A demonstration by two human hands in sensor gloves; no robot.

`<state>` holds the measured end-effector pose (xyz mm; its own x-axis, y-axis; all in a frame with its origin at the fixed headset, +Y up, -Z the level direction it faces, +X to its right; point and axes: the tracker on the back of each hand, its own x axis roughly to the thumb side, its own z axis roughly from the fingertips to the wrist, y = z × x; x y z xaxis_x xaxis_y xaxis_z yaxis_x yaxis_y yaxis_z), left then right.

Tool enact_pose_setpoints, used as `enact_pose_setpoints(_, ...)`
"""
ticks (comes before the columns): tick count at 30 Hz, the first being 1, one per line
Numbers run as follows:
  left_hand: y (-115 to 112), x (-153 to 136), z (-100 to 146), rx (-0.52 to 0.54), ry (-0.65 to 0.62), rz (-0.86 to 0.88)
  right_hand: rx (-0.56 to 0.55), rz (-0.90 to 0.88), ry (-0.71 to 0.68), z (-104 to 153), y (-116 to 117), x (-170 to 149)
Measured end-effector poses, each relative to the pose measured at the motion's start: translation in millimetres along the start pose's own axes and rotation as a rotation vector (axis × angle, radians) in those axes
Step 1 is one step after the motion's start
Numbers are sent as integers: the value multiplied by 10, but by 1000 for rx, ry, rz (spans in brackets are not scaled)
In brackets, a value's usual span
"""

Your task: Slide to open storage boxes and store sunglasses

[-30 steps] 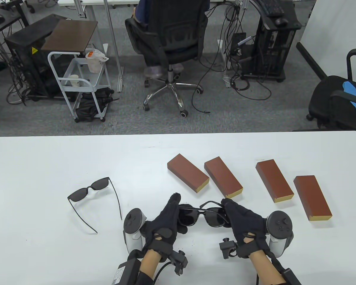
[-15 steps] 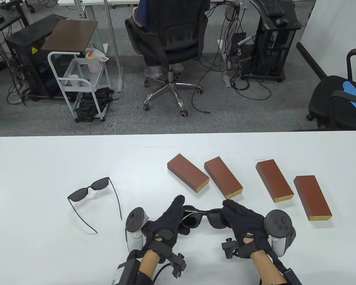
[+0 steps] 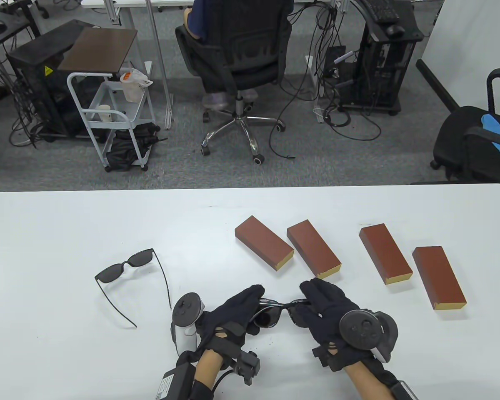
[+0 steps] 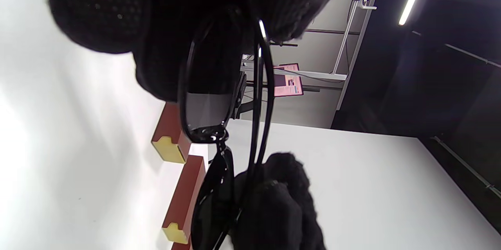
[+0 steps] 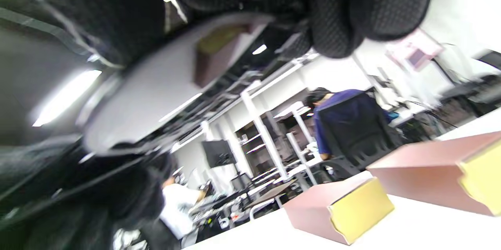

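Two hands on one pair right now: the left hand (image 3: pixel 235 313) and right hand (image 3: pixel 331 310) both pinch the dark sunglasses (image 3: pixel 280 313) just above the white table (image 3: pixel 66 233), near its front edge. What's changed over the last second is the fold. A second ago the frame sat wider between the hands with a temple arm sticking out toward the boxes; now the hands have come closer together, the right hand has rolled over so its tracker (image 3: pixel 364 329) faces up, and in the left wrist view the arms look tucked in behind the lenses (one lens and two thin black bars stacked edge-on, so I'd call it folded or very nearly).

My read is that this is the prep step finishing, since a folded pair is what fits in a narrow drawer box. None of the four brown storage boxes (image 3: pixel 264 243) (image 3: pixel 313 249) (image 3: pixel 385 253) (image 3: pixel 438 277) looks slid open yet; each shows its yellow end flush with the sleeve, and they sit in a row just beyond the hands. So next, one hand probably has to let go to push a drawer out.

A second pair of sunglasses (image 3: pixel 127 266) lies off to the left with its arms spread, untouched, well apart from the boxes.
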<state>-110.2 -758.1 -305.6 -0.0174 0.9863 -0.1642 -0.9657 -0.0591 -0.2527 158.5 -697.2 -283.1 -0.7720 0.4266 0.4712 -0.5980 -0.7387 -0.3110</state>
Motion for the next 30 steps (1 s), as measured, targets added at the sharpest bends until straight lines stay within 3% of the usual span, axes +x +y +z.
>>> enact_pose_setpoints(7,-17,-26,-30,-29,6,-54,76,231,-175,14,108,221)
enact_pose_setpoints(13,-36,-37,-46,-39,20,-118,131,337,-199,21,179,256)
enact_pose_setpoints(16,-28,28,-36,-10,1,-260,163,345,-193,19,208,267)
enact_pose_setpoints(19,17,116,10,90,-31,-428,195,364,-191,29,238,264)
enact_pose_setpoints(23,138,236,64,221,-82,-652,324,389,-197,50,345,229)
enact_pose_setpoints(30,286,329,94,307,-99,-854,515,440,-175,114,562,166)
